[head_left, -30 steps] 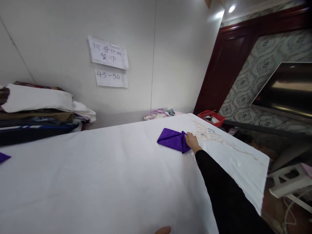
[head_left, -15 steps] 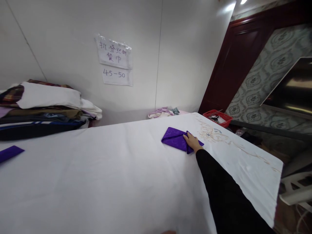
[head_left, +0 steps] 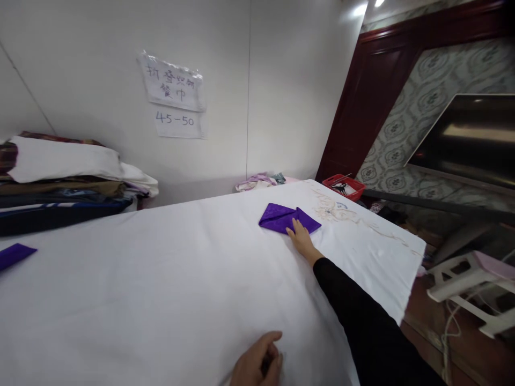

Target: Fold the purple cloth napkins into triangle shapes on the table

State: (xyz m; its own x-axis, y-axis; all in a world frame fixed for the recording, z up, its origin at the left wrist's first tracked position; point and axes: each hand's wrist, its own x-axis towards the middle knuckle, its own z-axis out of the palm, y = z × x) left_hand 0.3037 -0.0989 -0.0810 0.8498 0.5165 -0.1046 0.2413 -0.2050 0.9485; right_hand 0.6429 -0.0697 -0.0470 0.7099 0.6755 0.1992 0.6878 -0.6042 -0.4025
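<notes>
white cloth [head_left: 161, 279] covers the whole table, smooth, with a pale embroidered motif at its far right end. nearest the camera, the left hand [head_left: 257, 364] rests at the bottom edge of the view with its fingers curled loosely inward on the cloth; it holds nothing that can be seen. the right arm, in a black sleeve [head_left: 362, 321], stretches out straight from the lower right toward the far side of the table. at its end the right hand [head_left: 300, 238] lies palm down, fingers extended and close together, the fingertips pressing on the near edge of a folded purple napkin [head_left: 281, 217]; it is flat on it, not clamped around it. the napkin lies on the cloth just beside the embroidery, folded into pointed flaps. at the far left edge another purple piece [head_left: 14, 254] lies well apart. beyond it a stack of folded fabrics [head_left: 68, 182] stands against the wall, under two paper notes [head_left: 173, 96]. a red basket [head_left: 344, 186] sits past the table's far right corner.
</notes>
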